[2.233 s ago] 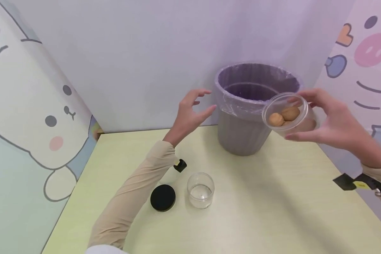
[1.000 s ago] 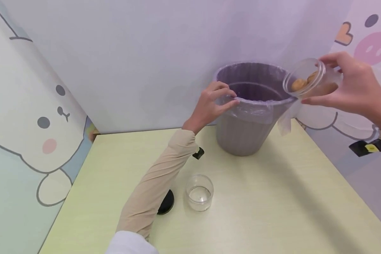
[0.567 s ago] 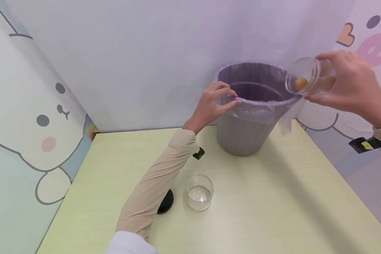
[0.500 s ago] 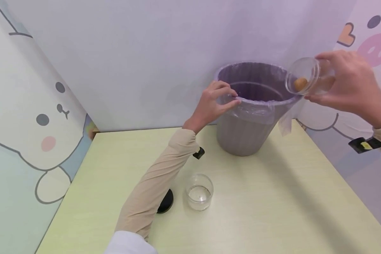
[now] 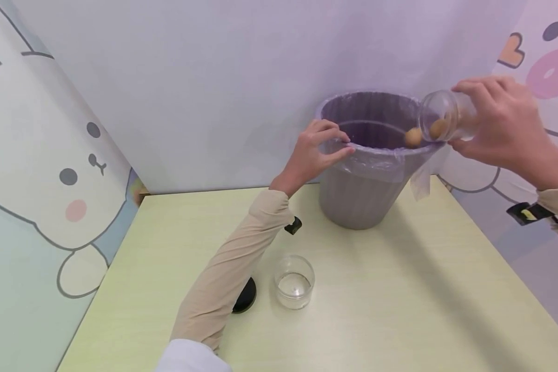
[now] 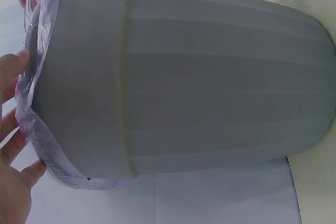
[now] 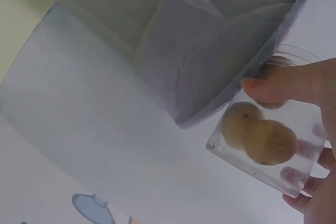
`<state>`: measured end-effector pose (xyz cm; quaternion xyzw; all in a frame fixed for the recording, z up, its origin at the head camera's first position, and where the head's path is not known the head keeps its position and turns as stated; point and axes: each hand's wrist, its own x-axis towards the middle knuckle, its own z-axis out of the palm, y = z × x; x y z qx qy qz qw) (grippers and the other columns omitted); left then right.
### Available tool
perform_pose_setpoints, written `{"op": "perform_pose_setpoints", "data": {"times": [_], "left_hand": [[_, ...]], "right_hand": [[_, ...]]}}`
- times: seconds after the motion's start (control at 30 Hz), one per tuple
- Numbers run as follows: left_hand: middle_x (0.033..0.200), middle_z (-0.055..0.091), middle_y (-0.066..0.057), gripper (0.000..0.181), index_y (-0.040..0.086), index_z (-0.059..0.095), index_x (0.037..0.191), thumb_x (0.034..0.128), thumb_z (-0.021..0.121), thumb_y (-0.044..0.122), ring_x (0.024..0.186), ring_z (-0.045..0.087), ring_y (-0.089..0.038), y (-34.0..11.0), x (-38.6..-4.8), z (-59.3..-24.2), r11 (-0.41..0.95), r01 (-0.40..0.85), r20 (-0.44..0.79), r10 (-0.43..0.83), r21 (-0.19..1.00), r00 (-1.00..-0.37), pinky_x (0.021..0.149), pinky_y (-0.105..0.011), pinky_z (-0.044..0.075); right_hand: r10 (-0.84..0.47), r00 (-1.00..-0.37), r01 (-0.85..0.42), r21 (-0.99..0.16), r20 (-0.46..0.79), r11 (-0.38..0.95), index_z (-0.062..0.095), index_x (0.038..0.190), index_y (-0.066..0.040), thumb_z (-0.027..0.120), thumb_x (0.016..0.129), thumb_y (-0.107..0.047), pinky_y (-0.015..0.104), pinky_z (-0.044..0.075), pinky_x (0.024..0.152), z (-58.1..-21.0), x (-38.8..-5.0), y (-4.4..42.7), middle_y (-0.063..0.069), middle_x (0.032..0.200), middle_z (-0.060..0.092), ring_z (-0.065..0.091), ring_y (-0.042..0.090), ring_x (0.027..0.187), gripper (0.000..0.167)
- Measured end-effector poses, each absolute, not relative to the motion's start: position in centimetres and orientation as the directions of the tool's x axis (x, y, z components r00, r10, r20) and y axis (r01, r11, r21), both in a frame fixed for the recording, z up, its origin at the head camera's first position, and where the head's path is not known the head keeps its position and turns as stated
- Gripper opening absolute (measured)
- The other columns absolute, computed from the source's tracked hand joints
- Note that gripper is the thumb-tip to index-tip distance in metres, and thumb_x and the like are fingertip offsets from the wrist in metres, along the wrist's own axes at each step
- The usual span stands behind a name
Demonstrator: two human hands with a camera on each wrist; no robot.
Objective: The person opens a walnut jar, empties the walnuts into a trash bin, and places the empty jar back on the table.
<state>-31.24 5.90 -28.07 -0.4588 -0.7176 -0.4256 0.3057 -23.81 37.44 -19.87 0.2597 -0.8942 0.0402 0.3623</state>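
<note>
My right hand grips a clear plastic jar, tilted with its mouth over the right rim of a grey trash bin. One walnut is out of the jar mouth, above the bin's opening. Another walnut lies just inside the mouth, and in the right wrist view more walnuts show near the jar's base. With thumb and fingers, my left hand pinches the bin's near-left rim, where a thin plastic liner folds over. The bin's bottom inside is hidden.
A second clear jar stands uncovered on the pale yellow table. Left of it lies a black lid, partly covered by my left sleeve. Walls with cartoon animals flank the table; a plain wall rises behind.
My left hand has come onto the bin rim and pinches it. My right hand has raised the jar over the rim and tipped it further; one walnut has come out of its mouth.
</note>
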Motion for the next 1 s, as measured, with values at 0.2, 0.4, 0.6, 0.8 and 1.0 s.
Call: {"op": "perform_pose_setpoints", "data": {"times": [0.2, 0.4, 0.6, 0.8, 1.0], "left_hand": [[0.093, 0.06, 0.0, 0.016, 0.011, 0.073, 0.086, 0.0801, 0.077, 0.025, 0.098, 0.048, -0.016, 5.9, -31.1, -28.1, 0.213, 0.915, 0.821, 0.405, 0.343, -0.402, 0.088, -0.023, 0.038], [0.092, 0.06, 0.0, 0.016, 0.01, 0.072, 0.086, 0.0798, 0.077, 0.024, 0.096, 0.048, -0.016, 5.9, -31.1, -28.1, 0.214, 0.916, 0.825, 0.401, 0.338, -0.398, 0.087, -0.023, 0.038], [0.092, 0.06, 0.0, 0.015, 0.01, 0.072, 0.085, 0.0797, 0.077, 0.024, 0.096, 0.048, -0.016, 5.8, -31.1, -28.1, 0.214, 0.916, 0.827, 0.395, 0.339, -0.399, 0.088, -0.023, 0.037], [0.092, 0.06, 0.0, 0.016, 0.01, 0.072, 0.086, 0.0801, 0.077, 0.024, 0.097, 0.048, -0.016, 5.7, -31.1, -28.1, 0.217, 0.915, 0.824, 0.4, 0.34, -0.401, 0.088, -0.023, 0.037], [0.092, 0.06, 0.0, 0.016, 0.01, 0.072, 0.086, 0.0799, 0.077, 0.024, 0.097, 0.048, -0.015, 5.6, -31.1, -28.2, 0.225, 0.912, 0.821, 0.399, 0.344, -0.408, 0.088, -0.023, 0.037]], "right_hand": [[-0.437, -0.618, -0.471, 0.138, 0.653, 0.871, 0.05, 0.123, 0.004, 0.077, 0.039, -0.002, 0.062, 0.031, 0.094, -19.8, -23.8, 36.9, 0.027, 0.121, 0.051, 0.041, 0.049, 0.112, 0.088], [-0.461, -0.605, -0.474, 0.171, 0.649, 0.864, 0.049, 0.123, 0.006, 0.078, 0.04, 0.001, 0.06, 0.03, 0.099, -19.7, -23.8, 36.7, 0.028, 0.121, 0.05, 0.04, 0.049, 0.113, 0.088], [-0.508, -0.536, -0.515, 0.215, 0.674, 0.83, 0.051, 0.121, 0.006, 0.075, 0.041, -0.002, 0.06, 0.033, 0.096, -19.6, -24.2, 36.8, 0.028, 0.117, 0.052, 0.042, 0.051, 0.109, 0.084], [-0.517, -0.532, -0.517, 0.227, 0.67, 0.825, 0.051, 0.122, 0.004, 0.074, 0.039, 0.0, 0.057, 0.029, 0.102, -19.4, -24.4, 36.8, 0.028, 0.119, 0.052, 0.041, 0.05, 0.112, 0.086], [-0.595, -0.452, -0.549, 0.319, 0.665, 0.773, 0.049, 0.123, 0.004, 0.069, 0.04, 0.0, 0.057, 0.027, 0.103, -19.2, -25.0, 36.6, 0.029, 0.12, 0.051, 0.04, 0.05, 0.114, 0.086]]}}
